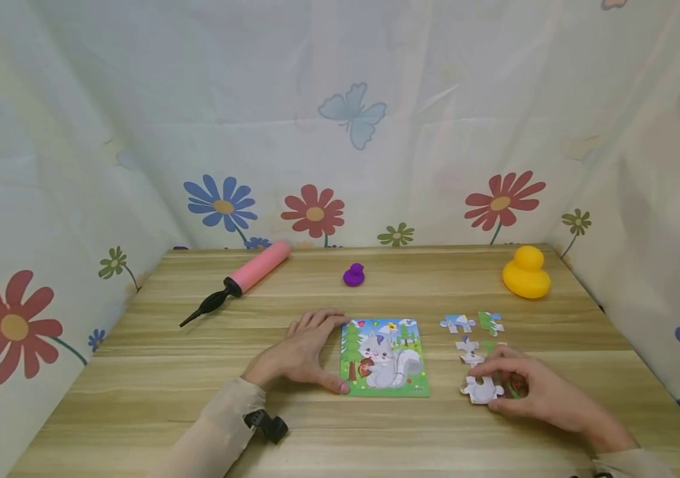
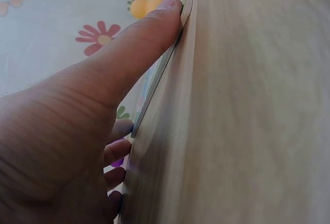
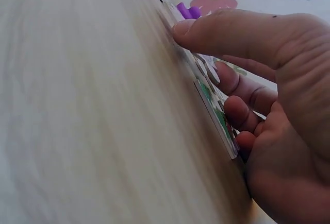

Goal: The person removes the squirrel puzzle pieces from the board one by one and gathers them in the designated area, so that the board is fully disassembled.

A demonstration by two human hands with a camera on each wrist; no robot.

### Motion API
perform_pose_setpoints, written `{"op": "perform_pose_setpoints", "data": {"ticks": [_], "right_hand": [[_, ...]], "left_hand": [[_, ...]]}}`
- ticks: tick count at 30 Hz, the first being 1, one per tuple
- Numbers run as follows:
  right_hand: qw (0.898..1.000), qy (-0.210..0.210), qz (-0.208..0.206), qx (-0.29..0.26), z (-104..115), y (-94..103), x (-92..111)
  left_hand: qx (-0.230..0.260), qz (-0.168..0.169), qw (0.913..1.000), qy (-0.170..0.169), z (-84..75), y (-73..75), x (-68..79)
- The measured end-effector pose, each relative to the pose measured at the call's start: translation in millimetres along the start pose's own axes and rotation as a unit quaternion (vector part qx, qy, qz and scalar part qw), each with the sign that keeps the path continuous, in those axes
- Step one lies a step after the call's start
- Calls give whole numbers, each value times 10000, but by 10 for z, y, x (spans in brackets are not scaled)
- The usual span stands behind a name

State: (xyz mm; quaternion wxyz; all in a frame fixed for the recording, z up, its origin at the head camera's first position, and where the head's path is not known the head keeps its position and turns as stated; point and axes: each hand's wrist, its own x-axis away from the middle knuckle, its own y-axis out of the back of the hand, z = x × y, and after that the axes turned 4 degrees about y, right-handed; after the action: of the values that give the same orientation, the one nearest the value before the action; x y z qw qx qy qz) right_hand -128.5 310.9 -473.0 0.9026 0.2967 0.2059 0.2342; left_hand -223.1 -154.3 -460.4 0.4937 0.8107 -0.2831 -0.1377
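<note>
In the head view a square squirrel picture puzzle [image 1: 383, 358] lies flat on the wooden table. My left hand [image 1: 301, 352] rests along its left side, the straight thumb [image 2: 149, 33] at the near corner and the fingertips at the far one. To the right, my right hand [image 1: 546, 392] pinches a white and grey puzzle piece [image 1: 481, 390] between thumb and index finger, low over the table. Its other fingers are bent above a green and red piece [image 1: 516, 385], which they partly cover. Beyond lie a grey and white piece [image 1: 468, 349], a blue-topped piece [image 1: 457, 323] and a green piece [image 1: 491, 322].
A pink hand pump [image 1: 262, 267] with a black nozzle lies at the back left. A small purple duck [image 1: 354, 275] stands at the back middle, a larger yellow duck [image 1: 526, 273] at the back right. A flowered curtain [image 1: 352, 166] encloses the table [image 1: 328, 438].
</note>
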Motion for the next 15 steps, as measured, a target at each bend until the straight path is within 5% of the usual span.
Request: {"op": "perform_pose_setpoints", "data": {"ticks": [15], "right_hand": [[9999, 2, 68, 125, -9, -10, -4]], "left_hand": [[-4, -33, 10000, -69, 15, -9, -10]]}}
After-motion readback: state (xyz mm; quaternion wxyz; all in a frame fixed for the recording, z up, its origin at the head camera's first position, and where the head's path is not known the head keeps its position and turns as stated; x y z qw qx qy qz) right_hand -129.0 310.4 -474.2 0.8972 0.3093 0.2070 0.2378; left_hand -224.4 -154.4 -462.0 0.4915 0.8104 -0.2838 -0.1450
